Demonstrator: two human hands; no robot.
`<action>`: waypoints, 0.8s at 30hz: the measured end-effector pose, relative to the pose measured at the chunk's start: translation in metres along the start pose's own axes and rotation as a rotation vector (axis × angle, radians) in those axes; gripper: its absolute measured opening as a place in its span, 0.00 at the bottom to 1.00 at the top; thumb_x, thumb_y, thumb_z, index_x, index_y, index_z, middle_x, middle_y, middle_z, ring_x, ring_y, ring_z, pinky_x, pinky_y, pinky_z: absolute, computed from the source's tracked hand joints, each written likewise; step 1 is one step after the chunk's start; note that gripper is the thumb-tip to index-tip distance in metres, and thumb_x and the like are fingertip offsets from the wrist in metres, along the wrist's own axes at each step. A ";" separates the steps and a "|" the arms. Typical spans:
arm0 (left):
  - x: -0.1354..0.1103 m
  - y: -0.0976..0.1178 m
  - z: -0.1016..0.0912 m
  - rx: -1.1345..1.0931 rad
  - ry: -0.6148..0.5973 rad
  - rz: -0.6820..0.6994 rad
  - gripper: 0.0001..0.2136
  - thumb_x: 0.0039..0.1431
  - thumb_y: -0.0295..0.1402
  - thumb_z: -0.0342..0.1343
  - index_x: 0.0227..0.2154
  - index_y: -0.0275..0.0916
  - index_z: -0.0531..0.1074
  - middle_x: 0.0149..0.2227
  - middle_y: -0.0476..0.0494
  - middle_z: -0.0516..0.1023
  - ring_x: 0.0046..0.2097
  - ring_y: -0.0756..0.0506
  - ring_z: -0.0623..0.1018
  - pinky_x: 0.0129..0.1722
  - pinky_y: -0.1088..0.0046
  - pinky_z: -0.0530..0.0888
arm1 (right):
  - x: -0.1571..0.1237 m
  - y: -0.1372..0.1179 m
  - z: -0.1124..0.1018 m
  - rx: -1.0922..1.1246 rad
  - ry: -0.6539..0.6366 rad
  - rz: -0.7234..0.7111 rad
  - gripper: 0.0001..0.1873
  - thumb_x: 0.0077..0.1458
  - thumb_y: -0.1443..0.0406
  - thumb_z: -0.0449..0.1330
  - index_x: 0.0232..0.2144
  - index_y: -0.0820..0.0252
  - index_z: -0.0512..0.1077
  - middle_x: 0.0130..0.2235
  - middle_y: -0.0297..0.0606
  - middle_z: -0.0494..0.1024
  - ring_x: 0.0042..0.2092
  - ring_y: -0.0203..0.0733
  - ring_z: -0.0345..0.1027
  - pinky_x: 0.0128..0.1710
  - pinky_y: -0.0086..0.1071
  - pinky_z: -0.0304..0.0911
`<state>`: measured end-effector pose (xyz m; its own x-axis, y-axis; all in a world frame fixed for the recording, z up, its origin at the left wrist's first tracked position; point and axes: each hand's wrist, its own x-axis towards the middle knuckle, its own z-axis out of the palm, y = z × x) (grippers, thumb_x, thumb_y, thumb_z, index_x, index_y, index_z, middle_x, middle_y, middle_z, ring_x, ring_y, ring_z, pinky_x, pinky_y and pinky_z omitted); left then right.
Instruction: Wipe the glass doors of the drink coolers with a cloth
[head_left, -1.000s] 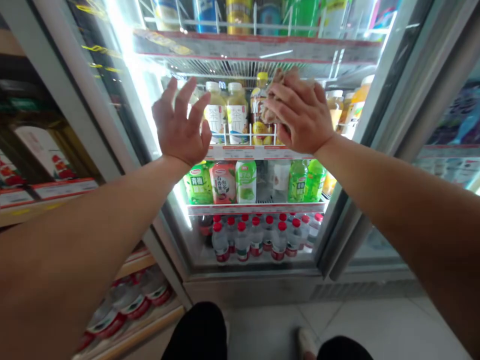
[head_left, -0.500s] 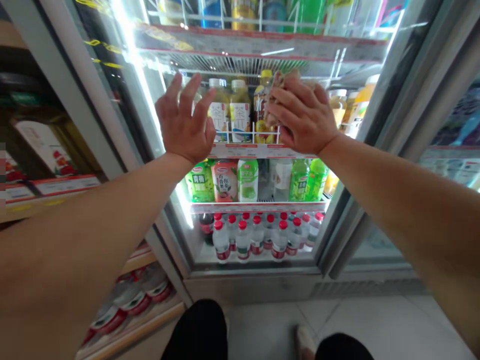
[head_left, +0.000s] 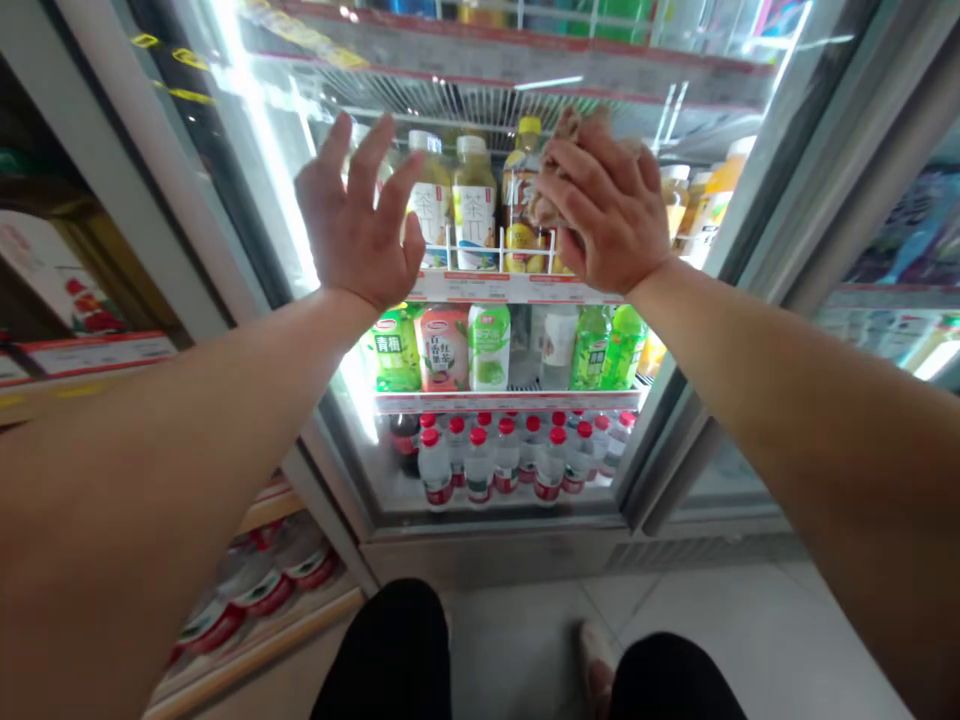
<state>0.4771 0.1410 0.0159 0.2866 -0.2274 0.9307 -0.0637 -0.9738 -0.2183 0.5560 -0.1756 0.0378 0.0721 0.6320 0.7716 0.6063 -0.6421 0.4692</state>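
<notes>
My left hand (head_left: 360,225) is raised with its fingers spread, up against or just short of the glass door (head_left: 555,470) of a lit drinks fridge. Under the fingers of my right hand (head_left: 619,215) is a crumpled brown cloth (head_left: 559,165), pressed flat toward the same door. Whether the palms touch the glass I cannot tell. Behind the door, between my hands, stand two tea bottles with white labels (head_left: 475,205) and a yellow-capped bottle (head_left: 520,195). The cloth partly covers the yellow-capped bottle.
Below are a shelf with green bottles (head_left: 591,348) and a pink bottle (head_left: 444,350), then several red-capped water bottles (head_left: 480,468). A metal door frame (head_left: 750,290) runs along the right. Open shelving with large bottles (head_left: 52,265) is at the left. Grey floor tiles (head_left: 517,640) lie below.
The view has tilted down and shifted slightly, so the fridge contents sit higher in the picture. Both hands keep nearly the same pose, and the cloth stays under my right hand.
</notes>
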 end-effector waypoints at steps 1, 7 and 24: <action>0.001 -0.004 0.004 0.041 0.008 0.020 0.36 0.58 0.39 0.55 0.71 0.51 0.57 0.75 0.62 0.44 0.75 0.36 0.43 0.67 0.40 0.50 | -0.001 0.000 0.000 -0.014 0.032 0.025 0.32 0.65 0.54 0.43 0.70 0.42 0.56 0.74 0.17 0.50 0.75 0.49 0.41 0.71 0.58 0.43; 0.005 -0.022 0.026 0.087 0.051 0.054 0.38 0.55 0.43 0.54 0.71 0.49 0.55 0.76 0.62 0.40 0.74 0.36 0.39 0.67 0.42 0.46 | -0.005 -0.001 0.000 -0.077 0.194 0.124 0.32 0.65 0.56 0.48 0.69 0.52 0.60 0.73 0.32 0.57 0.73 0.51 0.47 0.68 0.54 0.49; 0.003 -0.019 0.024 0.147 0.049 0.071 0.37 0.58 0.41 0.53 0.71 0.49 0.53 0.76 0.60 0.39 0.75 0.37 0.38 0.67 0.43 0.49 | -0.007 -0.003 0.004 -0.066 0.121 0.077 0.33 0.62 0.57 0.48 0.69 0.47 0.61 0.73 0.27 0.57 0.73 0.55 0.47 0.66 0.59 0.50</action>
<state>0.5023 0.1590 0.0163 0.2395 -0.2988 0.9238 0.0592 -0.9452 -0.3211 0.5568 -0.1758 0.0292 0.0178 0.5258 0.8504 0.5493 -0.7159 0.4311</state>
